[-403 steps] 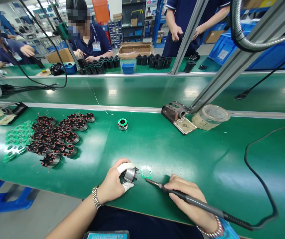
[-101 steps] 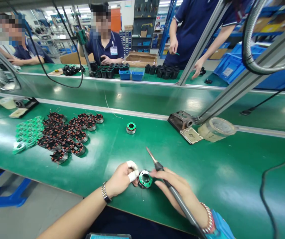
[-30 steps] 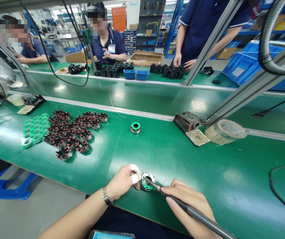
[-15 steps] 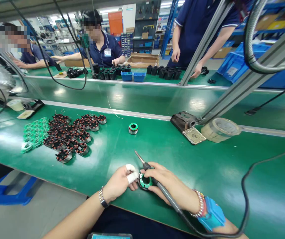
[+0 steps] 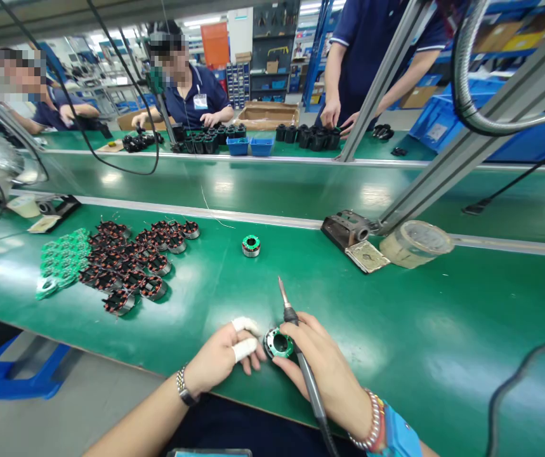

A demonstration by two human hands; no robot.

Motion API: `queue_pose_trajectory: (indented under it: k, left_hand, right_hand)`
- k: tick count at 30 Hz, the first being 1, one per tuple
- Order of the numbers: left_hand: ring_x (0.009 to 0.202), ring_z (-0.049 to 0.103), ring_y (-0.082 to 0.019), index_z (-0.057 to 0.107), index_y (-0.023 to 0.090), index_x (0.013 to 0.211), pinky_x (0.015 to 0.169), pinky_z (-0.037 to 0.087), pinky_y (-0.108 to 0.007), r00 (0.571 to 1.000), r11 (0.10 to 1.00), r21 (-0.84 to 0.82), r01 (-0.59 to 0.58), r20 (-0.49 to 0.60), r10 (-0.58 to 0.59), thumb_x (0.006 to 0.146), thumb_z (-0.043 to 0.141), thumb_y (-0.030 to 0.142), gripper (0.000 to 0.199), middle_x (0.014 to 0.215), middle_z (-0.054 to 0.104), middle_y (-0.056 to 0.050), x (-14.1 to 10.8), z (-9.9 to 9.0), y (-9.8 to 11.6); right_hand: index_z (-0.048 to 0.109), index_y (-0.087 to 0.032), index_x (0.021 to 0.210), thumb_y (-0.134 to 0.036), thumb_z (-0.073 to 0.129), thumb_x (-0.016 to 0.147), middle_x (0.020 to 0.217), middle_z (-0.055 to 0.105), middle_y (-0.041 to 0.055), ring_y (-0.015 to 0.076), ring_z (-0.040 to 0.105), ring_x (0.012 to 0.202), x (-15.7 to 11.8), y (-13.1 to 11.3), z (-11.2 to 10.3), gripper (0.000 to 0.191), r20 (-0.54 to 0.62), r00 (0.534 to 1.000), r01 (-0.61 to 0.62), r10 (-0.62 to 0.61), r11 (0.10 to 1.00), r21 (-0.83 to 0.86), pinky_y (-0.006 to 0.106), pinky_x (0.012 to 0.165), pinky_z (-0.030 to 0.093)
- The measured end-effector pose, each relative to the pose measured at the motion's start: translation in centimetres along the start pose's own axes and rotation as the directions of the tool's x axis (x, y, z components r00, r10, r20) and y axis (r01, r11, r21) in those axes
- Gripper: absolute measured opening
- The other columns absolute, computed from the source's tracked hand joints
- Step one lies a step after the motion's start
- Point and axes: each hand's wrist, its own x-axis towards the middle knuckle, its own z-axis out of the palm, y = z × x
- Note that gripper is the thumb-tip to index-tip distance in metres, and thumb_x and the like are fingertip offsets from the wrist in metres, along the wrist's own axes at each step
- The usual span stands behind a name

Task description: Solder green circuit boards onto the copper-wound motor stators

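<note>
A green anti-static tabletop (image 5: 410,324) runs across this workshop, and a co-worker in a navy polo shirt (image 5: 191,82) sits at the next line beyond it. Between the person's hands, a wound motor stator (image 5: 279,343) with a green circuit board on its face sits on the tabletop, its central hole facing up. The left hand (image 5: 219,353) lies half open just left of the stator, with two taped fingers (image 5: 243,349). Its fingertips come very close to the stator's edge, though I cannot tell whether they press on it. The right hand (image 5: 322,362) is closed around a soldering iron (image 5: 306,387) in a pen-like grip, its tip pointing up and away, while its lower fingers curl in beside the stator. That looks like a sound way to work: the hot tip stays clear of the skin and the board, and the part stays steady between both hands. Well ahead of the hands stands a second stator (image 5: 250,246), and far to the left of the left hand lie a cluster of stators (image 5: 124,260) and a heap of green circuit boards (image 5: 63,257). Ahead of the right hand sit a soldering iron stand (image 5: 346,230) and a roll of tape (image 5: 415,244).
</note>
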Motion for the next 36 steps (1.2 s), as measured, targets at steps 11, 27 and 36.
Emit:
queue_pose_trajectory:
  k: [11, 27, 36]
  left_hand:
    - [0.048, 0.050, -0.009, 0.061, 0.013, 0.067, 0.051, 0.042, -0.022, 0.998, 0.997, 0.072, 0.025, -0.057, -0.021, 0.065, 0.066, 0.030, 0.018, 0.056, 0.057, 0.001, 1.4, 0.8, 0.5]
    - [0.046, 0.048, -0.007, 0.054, 0.013, 0.066, 0.049, 0.040, -0.020, 0.996, 0.995, -0.041, 0.093, -0.012, -0.094, 0.065, 0.066, 0.031, 0.021, 0.052, 0.052, 0.004, 1.7, 0.9, 0.8]
    - [0.044, 0.049, -0.008, 0.051, 0.015, 0.064, 0.049, 0.040, -0.020, 0.992, 0.993, -0.033, 0.113, -0.057, -0.115, 0.069, 0.058, 0.028, 0.016, 0.048, 0.053, 0.003, 1.5, 1.2, 0.8]
  right_hand:
    - [0.050, -0.018, 0.097, -0.017, 0.058, 0.075, 0.084, 0.060, 0.0091, 0.0255, 0.055, 0.088, 0.1, -0.2, -0.1, 0.023, -0.057, 0.998, -0.010, 0.012, 0.999, 0.043, 0.040, 0.070, 0.053]
    - [0.049, -0.019, 0.085, -0.009, 0.044, 0.080, 0.072, 0.053, 0.0029, 0.0161, 0.053, 0.072, 2.3, -0.6, 0.7, 0.013, -0.098, 0.995, 0.038, -0.011, 0.959, 0.279, 0.025, 0.062, 0.048]
    - [0.050, -0.018, 0.093, -0.007, 0.046, 0.078, 0.072, 0.055, 0.0043, 0.0185, 0.053, 0.073, 1.3, -0.8, 0.7, 0.019, -0.214, 0.977, 0.030, 0.014, 0.980, 0.199, 0.030, 0.062, 0.048]
